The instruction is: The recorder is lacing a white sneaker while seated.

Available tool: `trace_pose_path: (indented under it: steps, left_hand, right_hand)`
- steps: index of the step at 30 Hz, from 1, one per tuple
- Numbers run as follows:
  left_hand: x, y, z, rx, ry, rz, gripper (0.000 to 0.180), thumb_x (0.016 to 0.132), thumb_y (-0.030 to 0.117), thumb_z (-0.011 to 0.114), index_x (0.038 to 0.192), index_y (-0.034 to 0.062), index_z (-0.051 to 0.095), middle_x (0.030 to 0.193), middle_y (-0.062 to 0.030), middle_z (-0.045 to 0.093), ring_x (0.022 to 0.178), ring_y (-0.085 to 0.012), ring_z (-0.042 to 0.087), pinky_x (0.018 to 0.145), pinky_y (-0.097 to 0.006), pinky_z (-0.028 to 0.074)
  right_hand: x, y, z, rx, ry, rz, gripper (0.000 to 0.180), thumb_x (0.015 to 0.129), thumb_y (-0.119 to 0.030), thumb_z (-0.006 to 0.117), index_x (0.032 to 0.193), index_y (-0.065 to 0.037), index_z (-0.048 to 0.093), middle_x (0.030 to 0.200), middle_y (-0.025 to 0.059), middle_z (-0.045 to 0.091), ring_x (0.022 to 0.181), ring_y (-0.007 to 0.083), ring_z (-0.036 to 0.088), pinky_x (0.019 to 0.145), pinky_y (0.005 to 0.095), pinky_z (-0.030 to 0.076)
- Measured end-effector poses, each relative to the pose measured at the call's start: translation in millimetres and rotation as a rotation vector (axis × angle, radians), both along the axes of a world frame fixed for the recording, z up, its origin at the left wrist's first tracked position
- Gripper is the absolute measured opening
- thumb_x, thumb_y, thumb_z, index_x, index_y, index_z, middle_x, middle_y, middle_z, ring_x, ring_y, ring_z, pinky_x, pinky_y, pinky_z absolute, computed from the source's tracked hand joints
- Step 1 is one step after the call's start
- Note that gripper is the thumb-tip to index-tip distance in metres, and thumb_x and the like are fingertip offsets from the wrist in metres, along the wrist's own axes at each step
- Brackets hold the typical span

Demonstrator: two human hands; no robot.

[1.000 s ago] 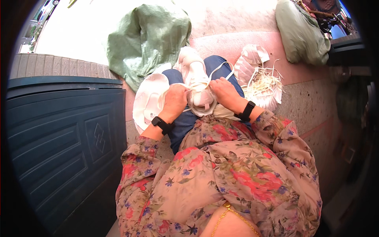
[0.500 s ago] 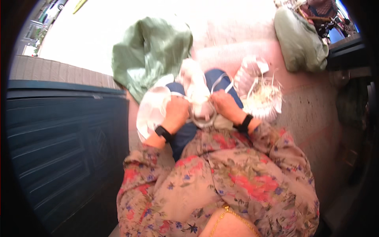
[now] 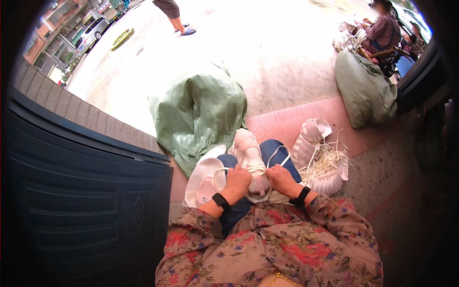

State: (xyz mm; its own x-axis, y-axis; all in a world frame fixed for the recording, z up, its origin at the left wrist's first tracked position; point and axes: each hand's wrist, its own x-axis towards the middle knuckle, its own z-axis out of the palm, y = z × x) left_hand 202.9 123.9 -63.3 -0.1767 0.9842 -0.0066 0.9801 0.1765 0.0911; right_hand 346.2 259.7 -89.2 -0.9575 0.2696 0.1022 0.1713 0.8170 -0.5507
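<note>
Head cam: L hand (image 3: 238,181) & R hand (image 3: 281,179) both curled tight, each pinching the lace (image 3: 256,167) of a pale shoe (image 3: 248,153) set mid-lap btwn the knees (image 3: 276,147), prob. so legs steady it. Loose laces (image 3: 331,161) lie w/ more shoes (image 3: 305,147) off lap's R edge, prob. for quick reach.

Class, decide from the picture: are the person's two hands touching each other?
Apart. The head view shows the left hand and right hand separated by a gap, with the pale shoe's laces visible between.
</note>
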Motion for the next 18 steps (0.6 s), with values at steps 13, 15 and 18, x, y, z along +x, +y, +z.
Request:
trace_pose_path:
  steps: [13, 15, 18]
  left_hand:
    - [26.2, -24.2, -8.9, 0.201, -0.133, 0.268, 0.014, 0.073, 0.019, 0.058, 0.070, 0.0050, 0.057, 0.066, -0.0102, 0.056, 0.074, -0.0268, 0.051, 0.061, -0.039, 0.040]
    - [23.8, -26.2, -16.3, 0.199, -0.185, 0.294, 0.013, 0.073, 0.017, 0.058, 0.071, 0.0042, 0.057, 0.068, -0.0111, 0.056, 0.074, -0.0277, 0.051, 0.061, -0.040, 0.041]
    - [20.1, -27.6, -20.2, 0.255, -0.327, 0.310, 0.010, 0.073, 0.012, 0.054, 0.073, 0.0031, 0.057, 0.069, -0.0122, 0.057, 0.074, -0.0299, 0.051, 0.064, -0.041, 0.043]
  right_hand:
    - [-3.4, -9.8, 11.8, 0.140, -0.067, 0.018, 0.009, 0.070, -0.011, 0.057, 0.074, -0.004, 0.052, 0.070, 0.0106, 0.056, 0.073, 0.0280, 0.054, 0.063, 0.0362, 0.046]
    - [-3.7, -7.8, 8.6, 0.158, -0.067, 0.039, 0.008, 0.069, -0.009, 0.056, 0.074, -0.004, 0.052, 0.070, 0.0102, 0.056, 0.073, 0.0277, 0.054, 0.062, 0.0359, 0.046]
    - [-6.7, -3.4, 7.9, 0.205, -0.083, 0.117, 0.009, 0.066, -0.006, 0.054, 0.074, -0.003, 0.054, 0.070, 0.0103, 0.056, 0.072, 0.0274, 0.054, 0.060, 0.0359, 0.046]
